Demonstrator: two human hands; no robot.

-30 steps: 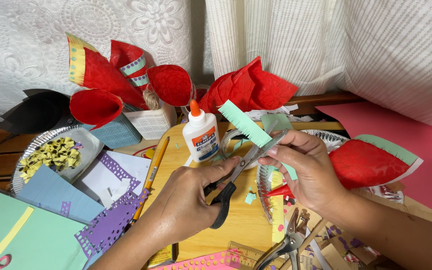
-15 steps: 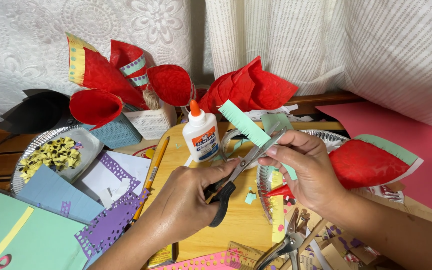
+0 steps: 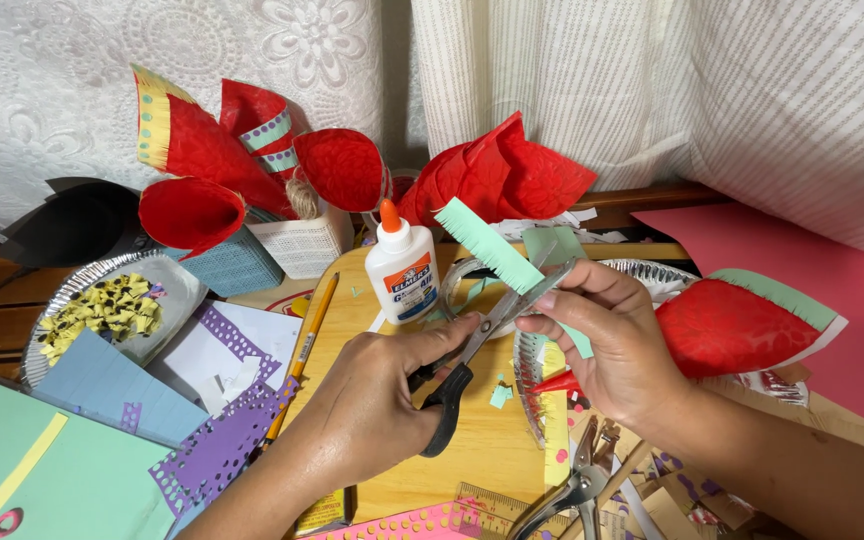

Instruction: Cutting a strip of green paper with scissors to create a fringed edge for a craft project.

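Observation:
My left hand (image 3: 377,400) grips black-handled scissors (image 3: 472,350), their blades closed on a mint-green paper strip (image 3: 487,245) with a fringed edge. My right hand (image 3: 612,345) pinches that strip at its lower end, just right of the blades. Both hands hover over a yellow wooden board (image 3: 482,440). A white glue bottle (image 3: 402,265) with an orange cap stands just behind the scissors. Small green scraps (image 3: 500,393) lie on the board under the blades.
Red paper cones (image 3: 212,170) and crumpled red paper (image 3: 502,175) stand at the back. A foil plate (image 3: 177,285) holds yellow bits at left. Purple punched paper (image 3: 222,440), a pencil (image 3: 304,340), blue card (image 3: 102,385), pliers (image 3: 577,480) and pink paper (image 3: 822,290) surround the board.

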